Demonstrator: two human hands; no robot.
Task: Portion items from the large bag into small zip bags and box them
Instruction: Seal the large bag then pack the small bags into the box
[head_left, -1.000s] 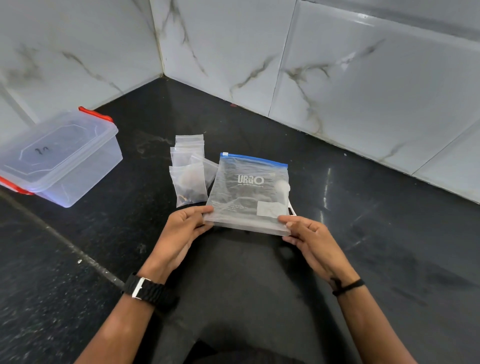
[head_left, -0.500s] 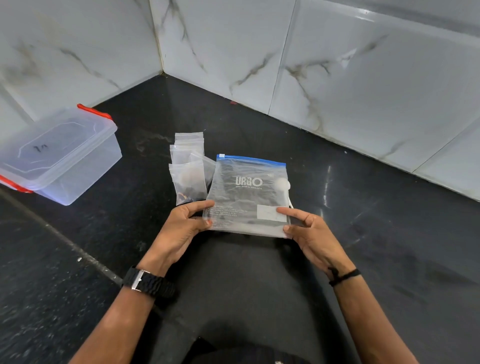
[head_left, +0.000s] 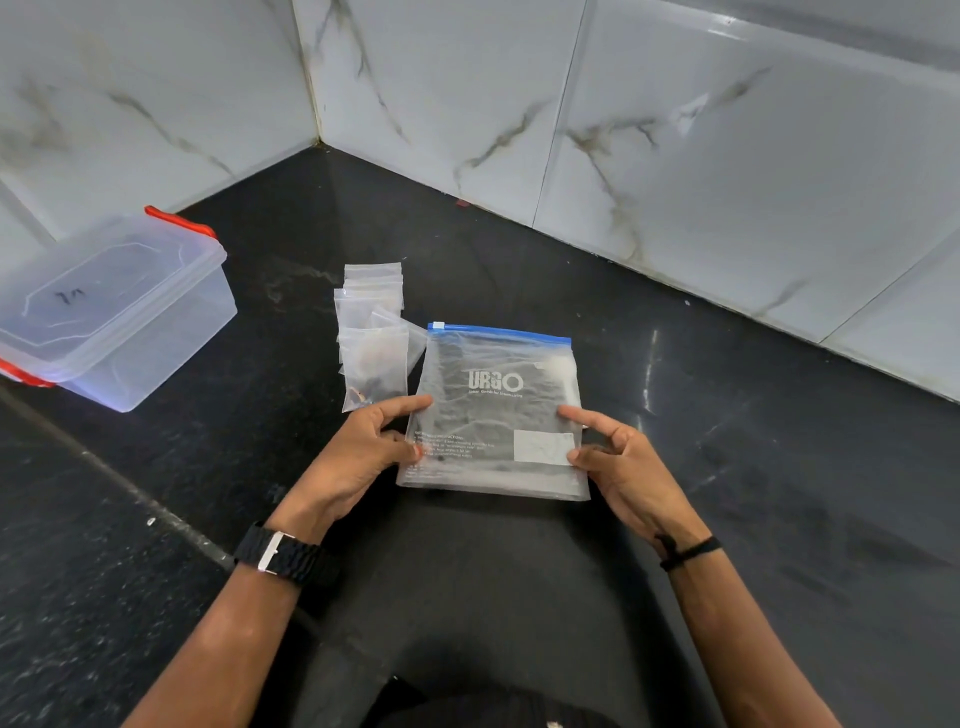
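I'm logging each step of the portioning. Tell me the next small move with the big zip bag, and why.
Probably slide the blue zip strip open. The large bag is gripped at its lower sides by the left hand and right hand, its top looks closed, and the small zip bags lie beside it.

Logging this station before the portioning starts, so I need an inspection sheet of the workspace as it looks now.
Surface: black stone floor, glossy, pale specks.
Job's things: large zip bag with blue closure, flat; small zip bags piled beside it, nearest one holding dark bits; clear lidded box, red latches, lid on.
Clutter: nothing seen.
Hands: left hand and right hand pinch the large bag's lower side edges.
Cables: nothing seen.
Surroundings: marble-look wall tiles meeting in a corner.
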